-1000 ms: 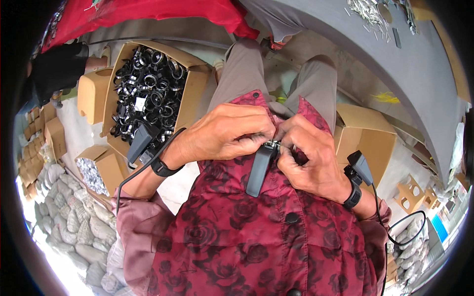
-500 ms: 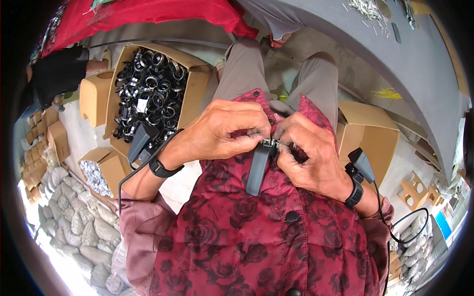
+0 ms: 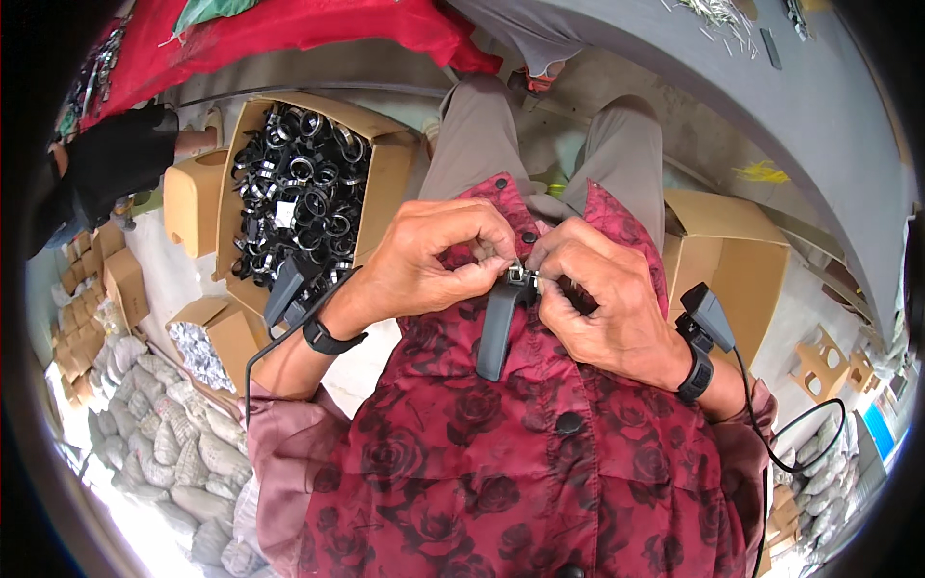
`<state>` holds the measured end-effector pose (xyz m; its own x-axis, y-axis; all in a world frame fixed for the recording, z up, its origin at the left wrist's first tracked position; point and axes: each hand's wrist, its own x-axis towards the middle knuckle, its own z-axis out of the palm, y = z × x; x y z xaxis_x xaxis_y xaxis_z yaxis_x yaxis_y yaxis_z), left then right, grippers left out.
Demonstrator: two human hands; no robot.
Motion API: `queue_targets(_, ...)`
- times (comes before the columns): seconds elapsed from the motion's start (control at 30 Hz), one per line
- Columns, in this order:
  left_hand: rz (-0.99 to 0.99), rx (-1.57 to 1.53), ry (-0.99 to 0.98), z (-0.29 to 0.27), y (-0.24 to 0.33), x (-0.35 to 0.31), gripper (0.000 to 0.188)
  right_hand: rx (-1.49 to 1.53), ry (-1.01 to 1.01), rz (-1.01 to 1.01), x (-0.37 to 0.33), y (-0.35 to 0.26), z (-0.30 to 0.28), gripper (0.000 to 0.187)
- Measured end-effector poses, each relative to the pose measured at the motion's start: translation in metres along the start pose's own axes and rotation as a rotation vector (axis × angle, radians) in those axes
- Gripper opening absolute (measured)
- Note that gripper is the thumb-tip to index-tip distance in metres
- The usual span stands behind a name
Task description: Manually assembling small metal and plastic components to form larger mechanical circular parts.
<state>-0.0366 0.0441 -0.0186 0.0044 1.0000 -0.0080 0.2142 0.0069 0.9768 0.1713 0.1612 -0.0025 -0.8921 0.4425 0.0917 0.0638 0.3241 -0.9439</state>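
Two hands: left hand (image 3: 441,255), at 9 o'clock, is pinching thumb to forefinger at the edge of a metal fitting (image 3: 520,275); right hand (image 3: 602,306), towards 4 o'clock, is gripping its other end by the fingertips. Anything finer between the tips is too small to tell.
Dark grey piece (image 3: 495,337): one, long, narrow; is extending from the fitting towards 6 to 7 o'clock, over a rose-patterned vest (image 3: 458,467).
Latest change: left fingers are now rounding into a loop, where half a second ago they were bunching; more metal is showing, probably making fine handling easier to see.
Ring carton (image 3: 390,197): at 10 o'clock, is holding many black-and-silver rings (image 3: 313,202).
Second carton (image 3: 727,279): at 3 o'clock, is standing open beyond the right hand.
Grey bench (image 3: 809,144): at 2 o'clock, is carrying silver pins (image 3: 718,13).
Obstructions: right fingers are partly hiding the fitting; black cable (image 3: 836,438) is looping at 4 o'clock, well apart.
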Motion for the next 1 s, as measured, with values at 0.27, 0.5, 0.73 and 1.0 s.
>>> queue_targets(0.27, 0.029, 0.015, 0.012, 0.001, -0.001, 0.001, 0.011, 0.015, 0.016, -0.015, -0.001, 0.001, 0.000, 0.018)
queue_targets(0.5, 0.093, 0.044, 0.006, 0.001, -0.002, 0.000, 0.010, 0.029, 0.018, -0.021, -0.002, 0.003, 0.001, 0.019)
queue_targets(0.73, -0.013, -0.021, 0.035, 0.003, 0.002, -0.004, 0.011, 0.013, 0.004, -0.017, -0.003, 0.001, 0.001, 0.019)
queue_targets(1.0, -0.005, -0.040, 0.077, 0.006, -0.001, -0.010, 0.009, -0.028, -0.003, -0.065, -0.002, 0.003, 0.001, 0.016)
